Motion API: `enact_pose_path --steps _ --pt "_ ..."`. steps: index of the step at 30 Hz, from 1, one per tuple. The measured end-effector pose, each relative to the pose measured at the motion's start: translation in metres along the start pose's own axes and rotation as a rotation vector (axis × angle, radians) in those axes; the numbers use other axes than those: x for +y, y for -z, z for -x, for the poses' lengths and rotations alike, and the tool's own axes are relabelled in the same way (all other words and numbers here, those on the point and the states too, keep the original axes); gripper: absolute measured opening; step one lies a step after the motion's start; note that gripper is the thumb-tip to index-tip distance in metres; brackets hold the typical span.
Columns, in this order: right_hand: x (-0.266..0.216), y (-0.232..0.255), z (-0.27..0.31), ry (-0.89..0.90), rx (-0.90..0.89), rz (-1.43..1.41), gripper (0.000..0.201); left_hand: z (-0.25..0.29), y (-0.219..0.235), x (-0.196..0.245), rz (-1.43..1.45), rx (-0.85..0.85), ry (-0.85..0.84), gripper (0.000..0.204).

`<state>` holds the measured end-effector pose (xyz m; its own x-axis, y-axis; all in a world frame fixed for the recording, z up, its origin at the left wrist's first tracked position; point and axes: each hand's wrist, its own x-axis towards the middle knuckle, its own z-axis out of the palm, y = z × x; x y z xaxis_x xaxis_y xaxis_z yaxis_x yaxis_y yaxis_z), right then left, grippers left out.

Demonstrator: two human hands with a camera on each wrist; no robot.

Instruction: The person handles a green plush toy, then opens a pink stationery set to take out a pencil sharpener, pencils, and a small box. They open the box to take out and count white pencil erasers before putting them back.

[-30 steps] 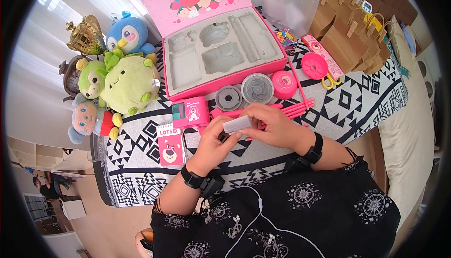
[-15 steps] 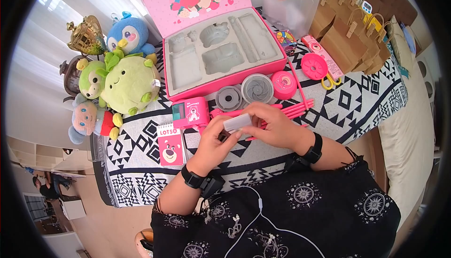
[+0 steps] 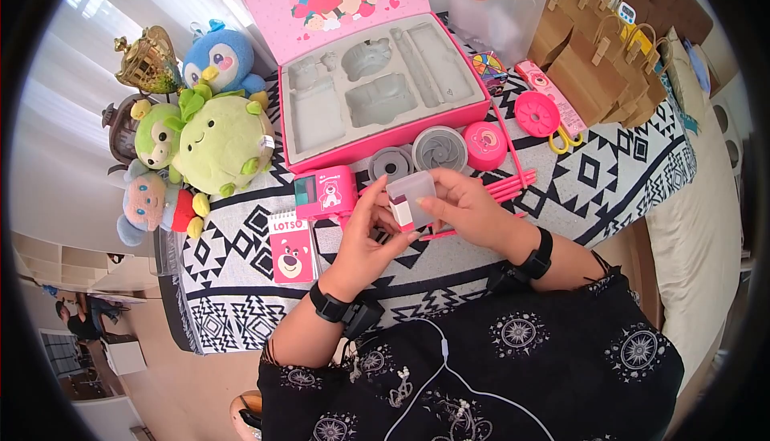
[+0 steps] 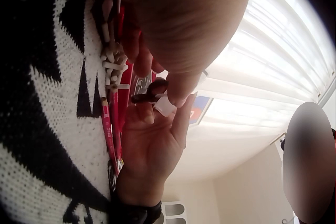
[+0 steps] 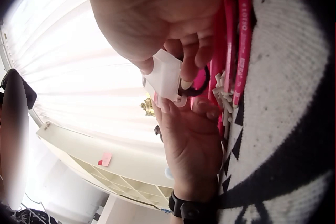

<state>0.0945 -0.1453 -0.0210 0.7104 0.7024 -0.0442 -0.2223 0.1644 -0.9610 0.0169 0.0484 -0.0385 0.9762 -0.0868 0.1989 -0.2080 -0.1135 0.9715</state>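
1. Case (image 3: 411, 187), held up at six o'clock from the box (image 3: 385, 139)
2. Right hand (image 3: 475, 218) pinches it from four o'clock
3. Left hand (image 3: 365, 240), at eight, lies close; whether it pinches, I cannot tell

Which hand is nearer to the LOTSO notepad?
Left. In the head view, the left hand is just right of the notepad, not touching it; the right hand is farther right, beyond the left one.

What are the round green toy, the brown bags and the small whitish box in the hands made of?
Toy: likely plush fabric; its matte surface looks soft and padded.
Bags: probably matte paper, given the crisp creases.
Box: seemingly smooth plastic, as it looks cloudy and translucent.
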Motion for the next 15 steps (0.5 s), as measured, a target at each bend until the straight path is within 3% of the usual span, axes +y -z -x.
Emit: enact_pose_path --steps 15 --pt "-0.0008 0.0016 0.0029 0.072 -0.006 0.116 0.03 0.0012 0.002 -0.0043 -0.034 0.004 0.0 0.078"
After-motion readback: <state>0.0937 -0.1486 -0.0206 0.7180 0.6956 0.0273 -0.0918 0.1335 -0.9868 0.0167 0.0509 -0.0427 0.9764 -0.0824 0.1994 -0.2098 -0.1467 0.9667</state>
